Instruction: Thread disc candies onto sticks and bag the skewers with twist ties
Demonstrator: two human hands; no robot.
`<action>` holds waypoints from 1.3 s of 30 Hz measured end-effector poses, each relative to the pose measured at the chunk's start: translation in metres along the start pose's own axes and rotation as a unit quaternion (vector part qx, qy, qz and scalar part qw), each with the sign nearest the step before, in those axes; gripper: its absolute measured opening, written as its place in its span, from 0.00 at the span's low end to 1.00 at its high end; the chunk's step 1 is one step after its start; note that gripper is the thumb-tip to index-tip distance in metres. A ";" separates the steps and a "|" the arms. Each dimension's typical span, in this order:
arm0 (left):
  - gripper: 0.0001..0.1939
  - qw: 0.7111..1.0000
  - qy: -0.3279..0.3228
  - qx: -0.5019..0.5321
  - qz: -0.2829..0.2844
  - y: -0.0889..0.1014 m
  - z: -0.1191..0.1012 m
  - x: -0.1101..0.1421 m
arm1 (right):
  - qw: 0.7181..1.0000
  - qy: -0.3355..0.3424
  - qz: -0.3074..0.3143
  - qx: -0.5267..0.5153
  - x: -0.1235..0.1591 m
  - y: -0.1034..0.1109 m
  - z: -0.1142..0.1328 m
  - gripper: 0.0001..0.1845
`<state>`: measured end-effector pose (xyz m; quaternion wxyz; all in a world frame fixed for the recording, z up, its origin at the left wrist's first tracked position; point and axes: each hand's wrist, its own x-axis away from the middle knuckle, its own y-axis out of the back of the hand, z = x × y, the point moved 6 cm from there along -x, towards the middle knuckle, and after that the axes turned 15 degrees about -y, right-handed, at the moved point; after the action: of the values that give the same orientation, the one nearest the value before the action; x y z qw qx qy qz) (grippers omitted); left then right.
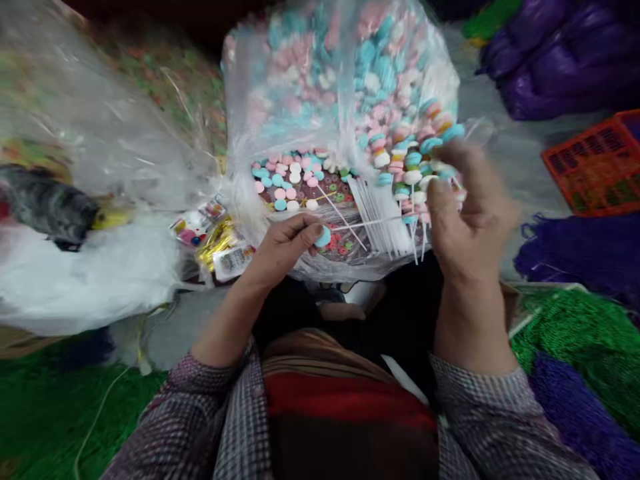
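My left hand (287, 245) pinches a round, flat light-blue candy (323, 236) between thumb and fingers. From it a thin white stick (373, 224) runs right, across a bundle of white sticks (375, 217). My right hand (470, 213) is blurred by motion, its thumb and index finger apart and nothing visible between them. It hovers at the right side of several candy skewers (413, 163) strung with pink, white, blue, orange and green pieces. Loose pink, white and blue candies (287, 177) lie beyond my left hand. Another white stick (340, 217) lies slanted there.
Behind stands a large clear bag (290, 93) of pastel candies. On the left are a plastic bag (75, 280), a grey striped bundle (47, 207) and gold ties (217, 241). On the right are an orange crate (595, 163), purple bags (560, 60) and green strands (575, 333).
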<state>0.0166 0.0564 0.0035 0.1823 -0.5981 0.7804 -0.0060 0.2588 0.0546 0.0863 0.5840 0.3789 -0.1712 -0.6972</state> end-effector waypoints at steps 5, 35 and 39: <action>0.18 0.998 0.039 0.050 -0.008 -0.006 0.004 0.007 | 0.958 0.028 0.285 -0.018 0.032 -0.068 0.031 0.18; 0.14 0.637 -0.084 -0.738 0.206 0.054 0.030 -0.062 | 0.897 -0.290 0.134 -0.307 0.009 -0.093 -0.036 0.18; 0.15 0.622 -0.077 -0.753 0.199 0.059 0.029 -0.062 | 0.897 -0.291 0.130 -0.305 0.010 -0.094 -0.037 0.19</action>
<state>-0.0162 0.1374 -0.0202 -0.2761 -0.3545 0.5952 0.6662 0.2207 0.0775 -0.0051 0.6804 -0.0639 -0.1602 -0.7122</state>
